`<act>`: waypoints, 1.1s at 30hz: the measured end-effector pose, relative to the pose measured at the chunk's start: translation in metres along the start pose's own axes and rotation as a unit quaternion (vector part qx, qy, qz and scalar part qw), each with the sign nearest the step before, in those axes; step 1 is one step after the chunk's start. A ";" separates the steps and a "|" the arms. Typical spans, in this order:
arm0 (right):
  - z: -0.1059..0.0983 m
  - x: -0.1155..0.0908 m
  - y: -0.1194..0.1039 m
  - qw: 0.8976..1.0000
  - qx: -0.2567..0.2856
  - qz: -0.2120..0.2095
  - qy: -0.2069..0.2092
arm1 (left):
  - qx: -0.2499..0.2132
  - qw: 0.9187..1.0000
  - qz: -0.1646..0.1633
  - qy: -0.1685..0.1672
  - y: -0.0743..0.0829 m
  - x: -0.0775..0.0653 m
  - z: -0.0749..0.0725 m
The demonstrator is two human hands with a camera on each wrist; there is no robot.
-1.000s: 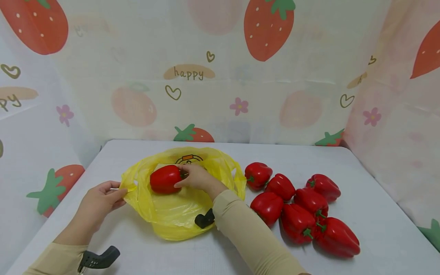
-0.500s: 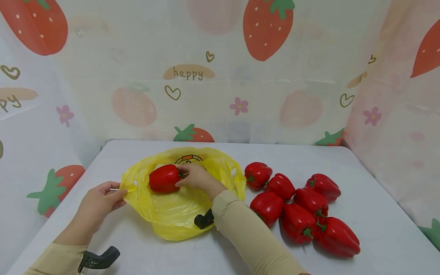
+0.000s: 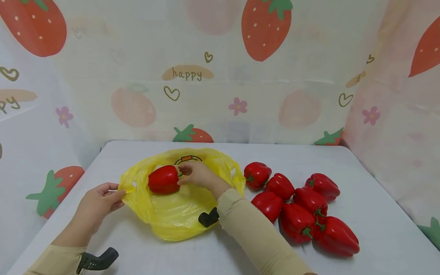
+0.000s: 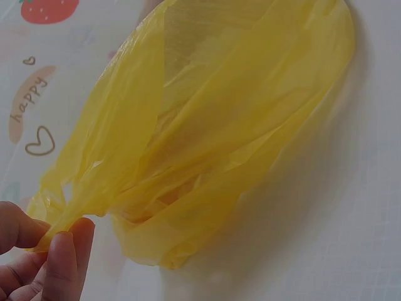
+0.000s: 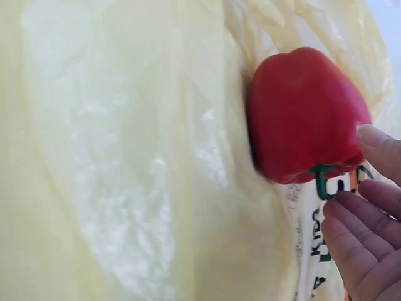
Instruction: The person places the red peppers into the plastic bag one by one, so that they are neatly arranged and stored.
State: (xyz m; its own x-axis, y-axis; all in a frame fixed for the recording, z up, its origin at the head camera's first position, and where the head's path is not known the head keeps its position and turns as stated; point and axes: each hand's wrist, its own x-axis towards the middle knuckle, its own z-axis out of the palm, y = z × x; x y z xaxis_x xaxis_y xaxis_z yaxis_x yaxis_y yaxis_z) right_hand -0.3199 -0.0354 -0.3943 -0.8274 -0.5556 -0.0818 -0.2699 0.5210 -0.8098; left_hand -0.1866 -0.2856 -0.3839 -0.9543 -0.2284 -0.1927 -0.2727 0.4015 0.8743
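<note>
A thin yellow plastic bag [image 3: 173,219] lies spread with its mouth up on the white table, with printed lettering inside. My left hand [image 3: 97,204] pinches the bag's left handle between thumb and fingers; the left wrist view shows the gathered yellow plastic [image 4: 84,197] in that pinch. Inside the bag a red bell pepper [image 3: 163,179] lies on its side, its green stem [image 5: 321,182] towards my right hand [image 3: 199,176]. That hand's fingers are spread loosely beside the stem end, and its thumb tip [image 5: 371,135] is right at the pepper's side.
Several more red bell peppers [image 3: 297,223] lie in a loose cluster on the table right of the bag, partly behind the right sleeve [image 3: 254,229]. Strawberry-printed cloth [image 3: 220,95] stands round the table's back and sides. A black wrist mount [image 3: 99,259] sits on the left sleeve.
My right hand has loosened from the pepper's stem end and drawn slightly right, leaving the pepper in the bag. The left hand keeps its pinch on the handle.
</note>
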 end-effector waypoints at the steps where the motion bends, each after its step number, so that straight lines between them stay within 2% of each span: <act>1: -0.002 -0.001 -0.001 1.000 0.004 -0.004 -0.001 | 0.002 1.000 -0.002 0.001 0.000 0.000 0.000; 6: -0.013 -0.006 -0.002 1.000 0.021 -0.012 -0.016 | 0.010 1.000 -0.013 0.001 0.000 0.000 -0.001; 15: -0.038 -0.018 -0.012 0.999 0.018 -0.030 -0.028 | 0.004 1.000 -0.005 -0.002 0.000 0.001 0.000; 33: -0.087 -0.044 -0.029 0.997 0.028 -0.066 -0.016 | 0.021 1.000 -0.016 -0.001 -0.001 0.003 0.001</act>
State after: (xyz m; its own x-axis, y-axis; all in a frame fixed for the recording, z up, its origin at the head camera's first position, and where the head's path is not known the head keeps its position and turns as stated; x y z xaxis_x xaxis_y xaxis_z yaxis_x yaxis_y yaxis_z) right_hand -0.3188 0.0300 -0.3169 -0.7698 -0.6383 0.0090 -0.3458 0.4051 -0.8464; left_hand -0.1890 -0.2855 -0.3860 -0.9454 -0.2403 -0.2204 -0.3073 0.4307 0.8485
